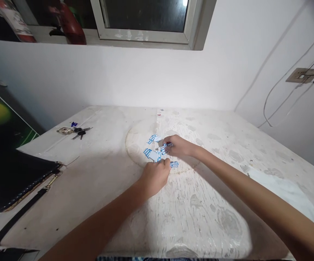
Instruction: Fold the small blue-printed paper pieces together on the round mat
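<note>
Several small white pieces with blue edges, like cut card, lie near the middle of the table. My left hand (157,175) is closed at the near side of them, its fingertips at the edge of a large white piece (153,155); whether it pinches that piece is hard to make out. Just beyond, my right hand (177,145) pinches a blue-and-white piece (163,148) between thumb and fingers. Another piece (152,139) rests at the far left of the group. To the right of my left fingers is a striped blue-and-white piece (174,164).
A bunch of keys (80,132) and a small blue object (74,124) lie at the table's left. A black bag (18,181) with a strap sits on the left edge. Bottles (71,23) stand on the windowsill. Cables hang by a wall socket (303,75).
</note>
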### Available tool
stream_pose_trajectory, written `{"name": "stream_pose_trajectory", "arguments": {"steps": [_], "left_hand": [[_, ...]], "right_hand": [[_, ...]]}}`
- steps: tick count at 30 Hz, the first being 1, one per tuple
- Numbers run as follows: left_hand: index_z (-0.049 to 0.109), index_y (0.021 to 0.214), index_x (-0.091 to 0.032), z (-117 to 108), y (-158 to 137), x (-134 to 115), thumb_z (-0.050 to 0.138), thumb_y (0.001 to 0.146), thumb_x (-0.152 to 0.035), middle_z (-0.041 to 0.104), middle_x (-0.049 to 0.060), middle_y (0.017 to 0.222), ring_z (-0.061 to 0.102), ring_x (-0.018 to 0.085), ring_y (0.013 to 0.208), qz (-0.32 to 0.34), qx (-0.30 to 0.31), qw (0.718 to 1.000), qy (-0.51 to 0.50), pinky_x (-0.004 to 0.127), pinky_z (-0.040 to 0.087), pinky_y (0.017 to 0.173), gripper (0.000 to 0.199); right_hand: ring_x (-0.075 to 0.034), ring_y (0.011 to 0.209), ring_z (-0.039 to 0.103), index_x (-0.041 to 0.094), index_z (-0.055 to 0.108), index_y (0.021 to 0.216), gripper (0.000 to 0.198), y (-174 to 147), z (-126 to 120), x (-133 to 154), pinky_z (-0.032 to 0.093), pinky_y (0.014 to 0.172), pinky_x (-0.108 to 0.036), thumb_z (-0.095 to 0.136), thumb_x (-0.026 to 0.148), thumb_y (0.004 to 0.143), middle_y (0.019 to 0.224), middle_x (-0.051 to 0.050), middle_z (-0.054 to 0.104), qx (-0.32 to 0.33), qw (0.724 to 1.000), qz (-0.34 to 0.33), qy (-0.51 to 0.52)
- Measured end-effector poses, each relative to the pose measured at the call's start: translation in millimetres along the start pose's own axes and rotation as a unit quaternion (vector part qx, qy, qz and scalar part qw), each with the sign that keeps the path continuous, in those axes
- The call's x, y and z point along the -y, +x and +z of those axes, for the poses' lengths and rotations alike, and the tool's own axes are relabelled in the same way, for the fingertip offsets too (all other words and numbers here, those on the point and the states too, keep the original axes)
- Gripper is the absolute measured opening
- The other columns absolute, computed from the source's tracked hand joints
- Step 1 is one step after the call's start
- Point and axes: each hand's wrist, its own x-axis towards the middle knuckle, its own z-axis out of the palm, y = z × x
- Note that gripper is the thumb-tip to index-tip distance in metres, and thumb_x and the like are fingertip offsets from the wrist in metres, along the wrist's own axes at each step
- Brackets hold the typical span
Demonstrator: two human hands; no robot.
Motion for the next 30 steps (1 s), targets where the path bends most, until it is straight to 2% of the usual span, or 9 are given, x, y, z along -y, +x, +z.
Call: {"name": "stream_pose_trajectory", "arguments": {"steps": [4,7,12,18,20,22,25,27,30], "left_hand": [[0.048,0.097,-0.014,-4,0,-1,0.029,0.087,-0.021,0.06,0.01,0.082,0.059,0.02,0.069,-0.01,0.019,1.0,-0.003,0.03,0.043,0.06,0.023],[0.048,0.095,-0.014,-6,0,-2,0.029,0.087,-0.022,0.06,0.009,0.081,0.059,0.02,0.071,-0.018,0.021,1.0,-0.009,0.029,0.043,0.061,0.022],[0.047,0.094,-0.015,-9,0,-1,0.027,0.088,-0.028,0.062,0.007,0.08,0.06,0.019,0.07,-0.028,0.013,0.999,-0.022,0.028,0.041,0.06,0.024],[0.048,0.094,-0.018,-10,0,1,0.03,0.086,-0.027,0.063,0.004,0.075,0.059,0.016,0.064,-0.052,0.011,0.998,-0.046,0.026,0.037,0.056,0.021],[0.048,0.094,-0.019,-10,1,1,0.03,0.086,-0.027,0.063,0.002,0.073,0.058,0.016,0.062,-0.062,0.011,0.997,-0.053,0.025,0.036,0.054,0.021],[0.048,0.094,-0.02,-10,2,1,0.031,0.085,-0.028,0.062,0.002,0.071,0.058,0.016,0.061,-0.067,0.011,0.996,-0.054,0.025,0.034,0.054,0.02],[0.047,0.093,-0.02,-11,2,0,0.032,0.085,-0.028,0.062,0.001,0.069,0.057,0.016,0.059,-0.072,0.019,0.996,-0.053,0.026,0.032,0.052,0.019],[0.046,0.093,-0.02,-12,3,1,0.032,0.084,-0.027,0.061,0.001,0.068,0.056,0.017,0.057,-0.072,0.026,0.996,-0.055,0.026,0.03,0.05,0.018],[0.045,0.094,-0.021,-15,2,2,0.033,0.083,-0.023,0.06,-0.001,0.068,0.055,0.016,0.055,-0.064,0.031,0.995,-0.064,0.026,0.027,0.048,0.017]], "right_hand": [[-0.012,0.064,0.05,0.014,0.06,0.079,0.015,-14,-8,-4,0.037,0.061,-0.025,0.045,0.015,0.074,0.069,-0.002,0.058,-0.066,0.995,0.009,0.075],[-0.011,0.056,0.048,0.013,0.058,0.086,0.018,-32,-15,-2,0.038,0.057,-0.025,0.044,0.02,0.078,0.06,0.0,0.054,-0.095,0.982,0.051,0.154],[-0.01,0.047,0.045,0.013,0.055,0.098,0.025,-64,-15,10,0.036,0.046,-0.024,0.048,0.026,0.078,0.055,0.002,0.05,-0.094,0.936,0.112,0.32],[-0.008,0.046,0.041,0.016,0.052,0.085,0.015,-82,2,18,0.03,0.043,-0.023,0.051,0.028,0.077,0.056,0.002,0.047,-0.081,0.885,0.148,0.434],[-0.008,0.048,0.041,0.016,0.052,0.083,0.013,-85,5,16,0.03,0.044,-0.023,0.051,0.028,0.077,0.059,0.002,0.047,-0.077,0.877,0.15,0.45],[-0.009,0.048,0.041,0.017,0.053,0.086,0.013,-89,6,15,0.031,0.044,-0.023,0.049,0.026,0.078,0.059,0.002,0.046,-0.073,0.891,0.144,0.425],[-0.01,0.055,0.045,0.018,0.057,0.088,0.014,-94,7,15,0.035,0.049,-0.025,0.047,0.02,0.079,0.069,-0.001,0.051,-0.104,0.942,0.107,0.301],[-0.012,0.065,0.049,0.018,0.06,0.086,0.016,-96,8,18,0.038,0.055,-0.026,0.045,0.016,0.079,0.08,-0.004,0.054,-0.136,0.969,0.056,0.199],[-0.013,0.072,0.051,0.02,0.059,0.096,0.024,-99,14,23,0.041,0.06,-0.026,0.041,0.013,0.081,0.089,-0.005,0.053,-0.157,0.982,-0.04,0.095]]}}
